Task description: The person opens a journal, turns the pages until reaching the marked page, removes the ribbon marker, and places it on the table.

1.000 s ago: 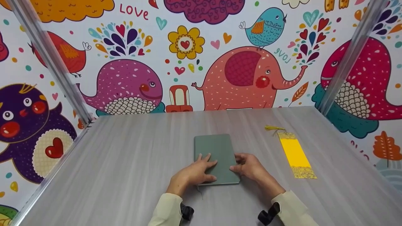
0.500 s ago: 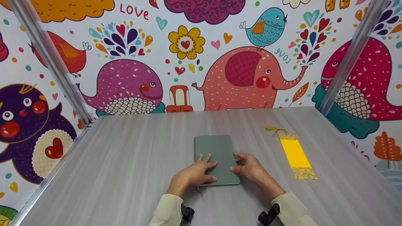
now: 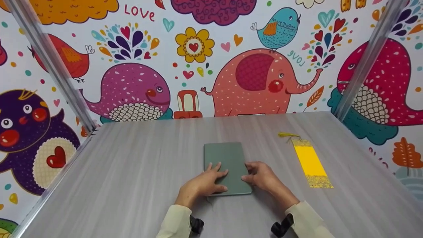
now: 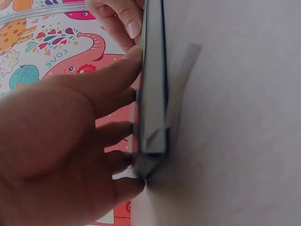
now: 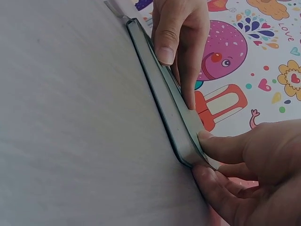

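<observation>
A closed green notebook (image 3: 229,155) lies flat on the table in the head view, its page edges (image 4: 155,75) facing the left wrist camera. My left hand (image 3: 203,183) rests on the cover's lower left part, fingers spread and fairly straight. At the right edge, my right hand (image 3: 261,175) pinches the cover, thumb on top and curled fingers at the side. The right wrist view shows that thumb (image 5: 221,146) near the book's corner, where the cover edge stands slightly off the pages. A thin ribbon marker (image 4: 183,75) sticks out at the spine's lower end.
Right of the notebook lies a yellow bookmark (image 3: 310,162) with glittery ends and a tassel (image 3: 288,134). The wood-grain table (image 3: 132,172) meets a cartoon-printed wall (image 3: 195,76) at the back. Metal posts (image 3: 370,62) stand at both back corners.
</observation>
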Available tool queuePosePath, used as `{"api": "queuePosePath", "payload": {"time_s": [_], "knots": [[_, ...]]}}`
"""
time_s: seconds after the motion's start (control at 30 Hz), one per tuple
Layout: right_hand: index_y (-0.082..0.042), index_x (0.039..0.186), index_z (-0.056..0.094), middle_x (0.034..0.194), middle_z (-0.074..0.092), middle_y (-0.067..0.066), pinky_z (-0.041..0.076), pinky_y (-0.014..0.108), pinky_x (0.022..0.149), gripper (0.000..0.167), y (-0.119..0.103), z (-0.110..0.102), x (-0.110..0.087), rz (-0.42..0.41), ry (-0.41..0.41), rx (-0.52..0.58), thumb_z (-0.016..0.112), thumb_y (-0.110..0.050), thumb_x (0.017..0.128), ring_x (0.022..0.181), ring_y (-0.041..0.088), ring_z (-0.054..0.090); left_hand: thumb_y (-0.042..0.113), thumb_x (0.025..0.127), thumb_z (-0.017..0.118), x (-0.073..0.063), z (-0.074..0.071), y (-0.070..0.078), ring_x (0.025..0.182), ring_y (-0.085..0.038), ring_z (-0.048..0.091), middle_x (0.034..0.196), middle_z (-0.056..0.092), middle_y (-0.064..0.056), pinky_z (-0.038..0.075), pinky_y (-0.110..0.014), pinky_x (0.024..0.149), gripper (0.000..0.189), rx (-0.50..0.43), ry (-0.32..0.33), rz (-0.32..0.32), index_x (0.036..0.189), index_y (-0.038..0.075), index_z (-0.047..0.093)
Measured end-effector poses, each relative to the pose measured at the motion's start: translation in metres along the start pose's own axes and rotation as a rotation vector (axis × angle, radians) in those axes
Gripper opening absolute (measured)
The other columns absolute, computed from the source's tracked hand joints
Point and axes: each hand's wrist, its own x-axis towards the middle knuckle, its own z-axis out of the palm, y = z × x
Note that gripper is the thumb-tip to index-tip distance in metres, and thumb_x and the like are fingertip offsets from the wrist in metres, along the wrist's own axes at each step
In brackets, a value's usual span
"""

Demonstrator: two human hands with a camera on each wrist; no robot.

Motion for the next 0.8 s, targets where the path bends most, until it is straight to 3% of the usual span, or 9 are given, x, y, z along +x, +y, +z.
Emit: {"api": "queuePosePath", "payload": {"time_s": [0.4,0.8], "knots": [[0.014,0.133,0.056,0.11,0.071,0.023,0.055,0.028,0.062,0.055,0.0021,0.0001,-0.0011,-0.062,-0.039,-0.003,0.077,-0.003,0.085,0.079,0.015,0.066,0.032,0.097,0.066,-0.0031,0.0005,0.0005,0.157,-0.038,0.009,0.168,0.02,-0.012,0.023,-0.059,0.122,0.061,0.026,-0.01,0.001,0.152,0.016,0.045],[0.01,0.134,0.057,0.107,0.071,0.016,0.055,0.03,0.063,0.054,0.0037,-0.0007,-0.0024,-0.064,0.013,-0.047,0.076,-0.003,0.086,0.081,0.016,0.063,0.036,0.099,0.062,-0.0029,0.0045,0.002,0.157,-0.036,0.013,0.168,0.022,-0.012,0.024,-0.057,0.123,0.06,0.115,0.002,0.011,0.153,0.016,0.043]]}}
